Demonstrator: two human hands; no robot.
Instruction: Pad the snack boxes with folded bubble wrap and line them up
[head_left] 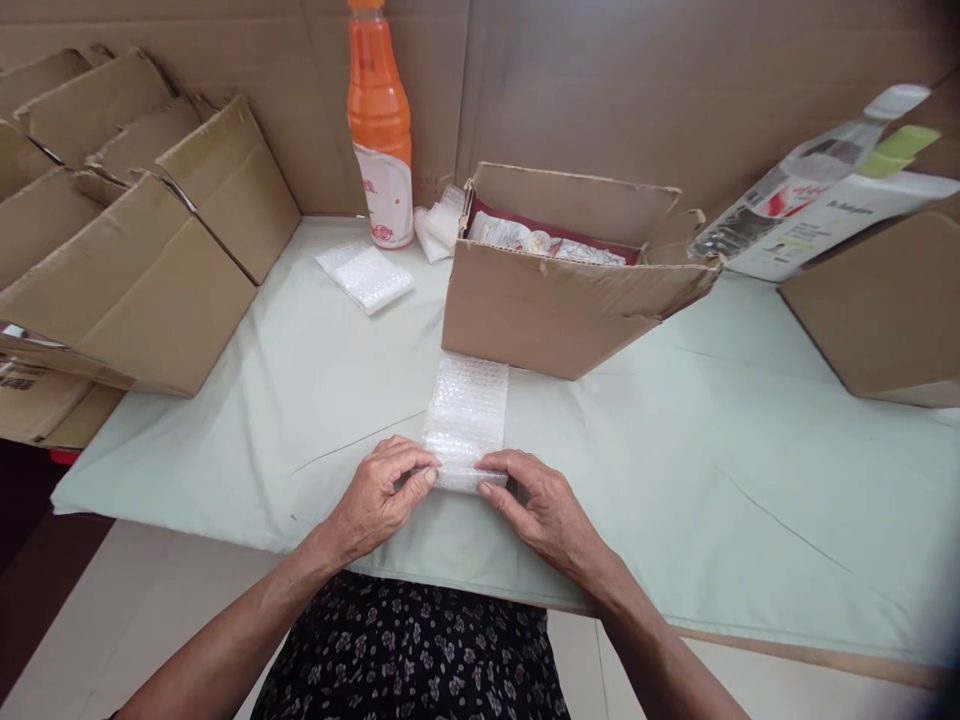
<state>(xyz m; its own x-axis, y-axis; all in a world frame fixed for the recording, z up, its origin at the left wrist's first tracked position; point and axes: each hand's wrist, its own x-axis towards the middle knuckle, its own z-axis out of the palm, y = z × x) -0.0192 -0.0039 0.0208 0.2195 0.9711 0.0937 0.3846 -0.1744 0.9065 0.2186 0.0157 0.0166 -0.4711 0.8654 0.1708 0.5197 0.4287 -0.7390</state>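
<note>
Soft, even daylight fills the scene; shadows are faint beneath the open brown cardboard box [559,300]. The pale green cloth-covered table [750,470] looks bright without glare. Edges bend with wide-angle distortion, and the clear plastic bottle [795,180] at right smears.

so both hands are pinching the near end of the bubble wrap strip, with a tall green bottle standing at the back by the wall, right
Not quite: the head view shows the tall plastic bottle at the back is orange, not green. The rest holds: the left hand and right hand pinch the near end of the clear bubble wrap strip.
</note>
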